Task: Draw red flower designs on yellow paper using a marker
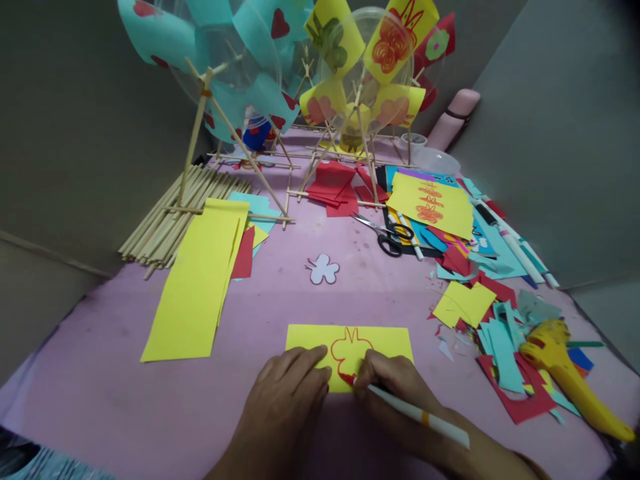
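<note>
A yellow paper strip point(306, 337) lies crosswise at the front of the table, bearing a red butterfly outline point(352, 328) whose lower left part is coloured in. Pinched in my right hand point(395, 387) is a white marker point(420, 413), its tip touching the red patch. My left hand point(293, 383) rests flat on the left part of the paper, fingers stretched out beside the drawing. Beyond the paper lies a small white butterfly cutout point(323, 269) with a dark edge. Part of the drawing's right side is hidden by my right hand.
Scissors point(390, 235) lie farther back. At left are long yellow strips point(193, 293) and bamboo sticks point(170, 220). Paper scraps point(465, 303) and a yellow glue gun point(565, 373) sit at right. Stick-framed wheels point(357, 100) with decorated paper stand at the back, near a pink bottle point(454, 120).
</note>
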### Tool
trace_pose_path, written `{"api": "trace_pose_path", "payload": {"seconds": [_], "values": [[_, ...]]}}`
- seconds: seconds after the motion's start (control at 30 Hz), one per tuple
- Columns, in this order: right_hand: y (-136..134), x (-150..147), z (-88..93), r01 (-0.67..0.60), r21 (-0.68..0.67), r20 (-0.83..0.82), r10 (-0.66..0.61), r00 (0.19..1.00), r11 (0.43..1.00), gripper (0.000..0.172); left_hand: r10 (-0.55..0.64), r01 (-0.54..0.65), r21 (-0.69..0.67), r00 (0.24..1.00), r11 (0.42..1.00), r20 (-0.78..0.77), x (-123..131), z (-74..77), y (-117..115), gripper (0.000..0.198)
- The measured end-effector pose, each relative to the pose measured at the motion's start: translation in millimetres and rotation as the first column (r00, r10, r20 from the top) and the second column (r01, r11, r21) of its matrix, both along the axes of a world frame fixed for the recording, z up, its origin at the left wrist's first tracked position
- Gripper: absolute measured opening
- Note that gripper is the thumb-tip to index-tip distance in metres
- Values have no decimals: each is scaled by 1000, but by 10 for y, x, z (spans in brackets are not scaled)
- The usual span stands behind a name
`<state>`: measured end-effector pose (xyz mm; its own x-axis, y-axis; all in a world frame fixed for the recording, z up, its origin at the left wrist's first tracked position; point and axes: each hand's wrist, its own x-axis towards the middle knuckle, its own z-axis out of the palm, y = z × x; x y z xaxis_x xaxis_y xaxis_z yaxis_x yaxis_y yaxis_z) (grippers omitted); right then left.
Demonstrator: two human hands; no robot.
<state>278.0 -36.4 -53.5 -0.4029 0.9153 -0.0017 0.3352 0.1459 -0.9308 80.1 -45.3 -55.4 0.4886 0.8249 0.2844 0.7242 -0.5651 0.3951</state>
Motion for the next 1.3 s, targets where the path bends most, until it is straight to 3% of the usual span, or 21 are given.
{"api": "trace_pose_path", "payload": {"seconds": [0.13, 0.47, 1.3], "values": [[-21, 19, 0, 50, -100, -40, -54, 998, 994, 12, -2, 2, 4, 1000, 1000, -2, 0, -10, 1, 21], [-21, 25, -45, -35, 40, 38, 34, 999, 999, 18, 13, -13, 24, 1000, 1000, 15, 14, -40, 3, 23], [-53, 93, -85, -54, 14, 22, 53, 998, 998, 25, 6, -6, 33, 1000, 999, -8, 2, -27, 13, 22]]}}
